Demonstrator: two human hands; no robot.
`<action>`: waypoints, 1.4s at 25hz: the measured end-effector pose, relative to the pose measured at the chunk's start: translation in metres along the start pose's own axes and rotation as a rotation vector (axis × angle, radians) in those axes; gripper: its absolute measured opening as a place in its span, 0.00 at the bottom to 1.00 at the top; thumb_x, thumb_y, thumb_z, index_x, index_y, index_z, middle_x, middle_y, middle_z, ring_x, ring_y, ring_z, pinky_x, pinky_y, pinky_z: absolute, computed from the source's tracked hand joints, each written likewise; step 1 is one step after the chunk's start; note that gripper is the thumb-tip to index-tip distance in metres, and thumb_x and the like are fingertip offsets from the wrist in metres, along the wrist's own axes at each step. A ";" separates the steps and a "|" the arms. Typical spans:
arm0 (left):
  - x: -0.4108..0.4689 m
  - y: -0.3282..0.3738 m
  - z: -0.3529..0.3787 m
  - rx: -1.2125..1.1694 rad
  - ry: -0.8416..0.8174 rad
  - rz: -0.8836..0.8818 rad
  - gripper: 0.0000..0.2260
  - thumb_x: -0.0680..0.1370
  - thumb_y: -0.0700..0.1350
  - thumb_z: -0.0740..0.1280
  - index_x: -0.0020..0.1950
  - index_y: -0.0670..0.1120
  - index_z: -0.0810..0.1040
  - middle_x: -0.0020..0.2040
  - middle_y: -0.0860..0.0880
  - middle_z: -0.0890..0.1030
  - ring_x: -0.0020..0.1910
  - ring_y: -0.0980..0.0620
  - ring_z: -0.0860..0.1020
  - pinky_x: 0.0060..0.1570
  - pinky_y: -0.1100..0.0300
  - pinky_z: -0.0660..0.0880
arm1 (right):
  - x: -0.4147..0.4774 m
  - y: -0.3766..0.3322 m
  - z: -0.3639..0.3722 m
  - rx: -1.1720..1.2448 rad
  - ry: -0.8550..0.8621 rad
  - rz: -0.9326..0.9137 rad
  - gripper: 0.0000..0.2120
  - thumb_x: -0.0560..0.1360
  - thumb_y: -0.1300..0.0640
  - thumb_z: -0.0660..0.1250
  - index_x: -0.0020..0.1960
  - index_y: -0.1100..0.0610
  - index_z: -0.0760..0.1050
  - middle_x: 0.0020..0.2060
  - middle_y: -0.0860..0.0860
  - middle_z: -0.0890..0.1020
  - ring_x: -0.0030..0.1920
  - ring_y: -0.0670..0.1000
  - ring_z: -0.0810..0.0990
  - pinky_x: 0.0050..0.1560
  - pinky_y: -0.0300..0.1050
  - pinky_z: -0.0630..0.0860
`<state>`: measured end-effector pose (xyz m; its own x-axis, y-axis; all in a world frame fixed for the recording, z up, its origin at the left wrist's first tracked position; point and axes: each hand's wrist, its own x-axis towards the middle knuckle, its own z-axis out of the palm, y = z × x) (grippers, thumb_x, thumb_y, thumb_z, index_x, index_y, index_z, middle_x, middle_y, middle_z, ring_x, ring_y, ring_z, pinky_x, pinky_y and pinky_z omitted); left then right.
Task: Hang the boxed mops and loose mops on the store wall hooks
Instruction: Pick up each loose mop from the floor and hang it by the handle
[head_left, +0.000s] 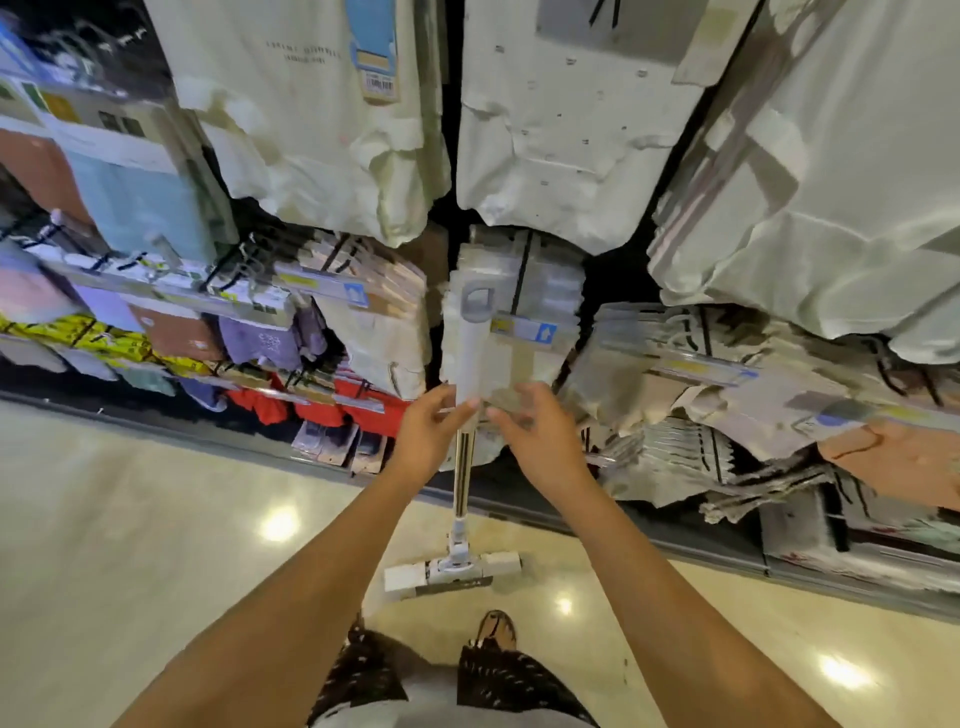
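Where the loose mop (464, 467) stands: upright before the display wall, shaft running straight down between both arms.
Mop head (451, 570): low by the person's feet, at the floor (156, 519); whether it touches, I cannot tell.
Hanging loop (477, 302): grey, at the top of the white grip, up against the hung packets (550, 291) and beside a price rail (524, 330).
Left hand (428, 436): on the shaft just below the white grip, fingers (462, 410) curled in and pinching it.
Right hand (543, 441): close on the other side, fingers (501, 415) loosely bent and blurred; whether they clasp the shaft, I cannot tell.
Weight: looks light, a slim pole with a flat head, an easy lift for one arm.
Stiffness: the shaft looks rigid, but the head seems jointed and likely to swing.
Surface: smooth pole, probably slick, so a firm wrap beats a fingertip pinch.
Where to hold: high, near the loop, to steer it onto a hook; the other hand lower, steadying the long tail.
Risk: the head knocking the lower stock (337, 441) as it rises.
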<state>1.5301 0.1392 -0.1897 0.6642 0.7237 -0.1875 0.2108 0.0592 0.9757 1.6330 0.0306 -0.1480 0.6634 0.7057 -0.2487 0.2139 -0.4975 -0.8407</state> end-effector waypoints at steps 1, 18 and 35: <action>-0.012 0.000 0.004 0.011 0.006 -0.003 0.05 0.79 0.37 0.66 0.50 0.45 0.81 0.40 0.55 0.81 0.41 0.66 0.79 0.44 0.71 0.72 | 0.003 -0.010 -0.002 0.048 -0.067 -0.021 0.23 0.76 0.50 0.70 0.67 0.56 0.69 0.62 0.53 0.76 0.60 0.52 0.77 0.61 0.49 0.76; -0.122 0.002 -0.047 -0.132 0.409 0.056 0.05 0.77 0.49 0.67 0.45 0.50 0.82 0.43 0.35 0.80 0.40 0.55 0.74 0.41 0.66 0.71 | -0.062 -0.118 0.039 0.162 -0.441 -0.299 0.09 0.68 0.61 0.77 0.43 0.50 0.82 0.36 0.44 0.85 0.39 0.40 0.82 0.42 0.34 0.78; -0.352 0.069 -0.254 0.144 0.984 0.322 0.10 0.77 0.61 0.58 0.43 0.60 0.77 0.38 0.61 0.79 0.39 0.59 0.77 0.37 0.65 0.73 | -0.276 -0.301 0.200 0.178 -0.618 -0.892 0.07 0.71 0.55 0.75 0.45 0.58 0.83 0.38 0.52 0.85 0.35 0.42 0.80 0.37 0.32 0.75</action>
<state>1.1287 0.0636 -0.0278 -0.1593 0.9349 0.3172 0.2540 -0.2716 0.9283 1.2421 0.0867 0.0775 -0.1621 0.9313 0.3263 0.2983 0.3615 -0.8834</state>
